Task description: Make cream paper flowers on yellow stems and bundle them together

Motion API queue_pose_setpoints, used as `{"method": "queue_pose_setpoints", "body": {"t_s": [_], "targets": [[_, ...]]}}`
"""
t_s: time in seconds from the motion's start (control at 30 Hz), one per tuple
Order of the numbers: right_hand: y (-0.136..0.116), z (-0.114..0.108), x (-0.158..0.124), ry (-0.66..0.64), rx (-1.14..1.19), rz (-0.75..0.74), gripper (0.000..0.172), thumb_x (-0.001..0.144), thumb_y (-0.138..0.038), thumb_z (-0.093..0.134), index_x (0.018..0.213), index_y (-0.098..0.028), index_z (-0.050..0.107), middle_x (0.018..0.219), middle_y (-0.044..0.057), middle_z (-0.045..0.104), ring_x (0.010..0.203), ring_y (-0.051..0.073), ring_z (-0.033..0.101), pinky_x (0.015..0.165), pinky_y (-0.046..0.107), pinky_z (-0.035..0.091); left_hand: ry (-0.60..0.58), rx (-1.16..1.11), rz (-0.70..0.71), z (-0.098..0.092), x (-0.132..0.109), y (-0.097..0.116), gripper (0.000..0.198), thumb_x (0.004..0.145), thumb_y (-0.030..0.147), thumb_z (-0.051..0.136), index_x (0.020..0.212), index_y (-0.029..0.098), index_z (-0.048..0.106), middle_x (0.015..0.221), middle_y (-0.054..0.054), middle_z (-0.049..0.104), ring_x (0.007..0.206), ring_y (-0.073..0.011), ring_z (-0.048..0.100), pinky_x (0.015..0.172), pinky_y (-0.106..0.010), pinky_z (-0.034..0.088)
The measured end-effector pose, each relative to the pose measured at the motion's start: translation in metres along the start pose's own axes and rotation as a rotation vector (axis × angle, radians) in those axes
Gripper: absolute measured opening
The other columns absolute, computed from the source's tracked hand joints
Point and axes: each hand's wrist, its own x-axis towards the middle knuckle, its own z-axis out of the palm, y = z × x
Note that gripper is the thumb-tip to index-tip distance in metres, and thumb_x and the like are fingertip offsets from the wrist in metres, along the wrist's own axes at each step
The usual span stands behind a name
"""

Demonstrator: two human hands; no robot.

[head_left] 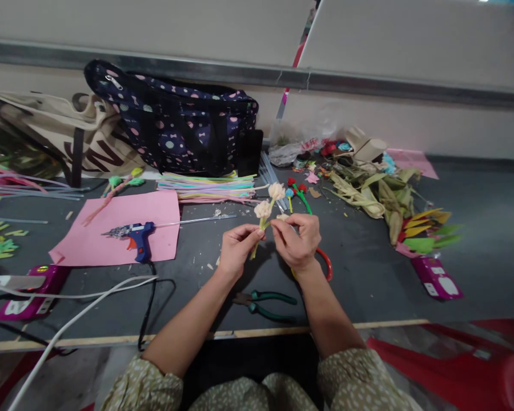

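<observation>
My left hand (pixel 236 245) pinches the pale green stems of small cream-coloured craft flowers (pixel 269 201), whose two round heads stand up above my fingers. My right hand (pixel 297 240) is closed on the same stems just to the right, with a third small cream piece at its fingertips. Both hands hover over the dark grey table (pixel 360 268). Under my right wrist lies a red-handled tool (pixel 325 264), partly hidden. Green-handled pliers (pixel 263 302) lie between my forearms near the table's front edge.
A blue glue gun (pixel 137 237) rests on a pink sheet (pixel 120 225) at the left. Pastel straws (pixel 208 187) lie before a dotted navy bag (pixel 175 123). Dried husks (pixel 377 191), coloured paper leaves (pixel 424 231), pink boxes (pixel 437 277) (pixel 29 291) and white cables (pixel 77 319) are also here.
</observation>
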Motion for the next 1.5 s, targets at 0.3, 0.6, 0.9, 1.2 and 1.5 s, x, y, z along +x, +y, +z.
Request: {"method": "queue_pose_setpoints", "body": {"t_s": [0.3, 0.6, 0.9, 1.2, 1.5], "targets": [[-0.006, -0.002, 0.003, 0.034, 0.071, 0.039, 0.014, 0.08, -0.024, 0.065, 0.094, -0.025, 0.068, 0.092, 0.007, 0.055, 0.088, 0.019, 0.055, 0.076, 0.032, 0.048, 0.01, -0.013, 0.044, -0.001, -0.001, -0.001, 0.022, 0.067, 0.036, 0.077, 0.074, 0.016, 0.072, 0.064, -0.001, 0.065, 0.046, -0.004, 0.039, 0.044, -0.019, 0.03], [-0.013, 0.004, -0.004, -0.081, 0.453, 0.284, 0.008, 0.083, -0.029, 0.062, 0.086, -0.023, 0.066, 0.074, 0.003, 0.06, 0.07, 0.017, 0.056, 0.062, 0.031, 0.047, 0.045, -0.082, 0.055, -0.003, 0.003, 0.0, 0.025, 0.064, 0.038, 0.079, 0.068, 0.015, 0.069, 0.063, -0.001, 0.064, 0.046, -0.0035, 0.038, 0.044, -0.018, 0.029], [-0.025, 0.011, -0.004, -0.157, 0.844, 0.673, 0.012, 0.076, -0.033, 0.071, 0.081, -0.022, 0.073, 0.079, 0.002, 0.065, 0.07, 0.016, 0.06, 0.067, 0.03, 0.05, 0.021, -0.113, 0.098, -0.002, 0.004, -0.005, 0.028, 0.062, 0.036, 0.081, 0.07, 0.014, 0.065, 0.054, 0.003, 0.056, 0.044, -0.0037, 0.042, 0.042, -0.016, 0.032], [-0.023, 0.011, -0.003, -0.217, 1.037, 0.73, 0.008, 0.075, -0.03, 0.072, 0.078, -0.023, 0.074, 0.074, 0.0, 0.069, 0.072, 0.016, 0.062, 0.073, 0.031, 0.051, -0.027, -0.131, 0.175, -0.003, 0.005, -0.005, 0.03, 0.063, 0.031, 0.081, 0.07, 0.015, 0.056, 0.052, 0.006, 0.053, 0.041, -0.0033, 0.041, 0.042, -0.016, 0.033], [-0.022, 0.016, -0.008, -0.177, 1.039, 0.675, 0.011, 0.075, -0.031, 0.072, 0.074, -0.02, 0.07, 0.074, 0.0, 0.063, 0.069, 0.014, 0.059, 0.069, 0.028, 0.051, -0.057, -0.163, 0.22, -0.006, 0.008, -0.004, 0.03, 0.055, 0.026, 0.085, 0.062, 0.013, 0.058, 0.054, 0.003, 0.059, 0.041, -0.0049, 0.047, 0.041, -0.017, 0.036]]}}
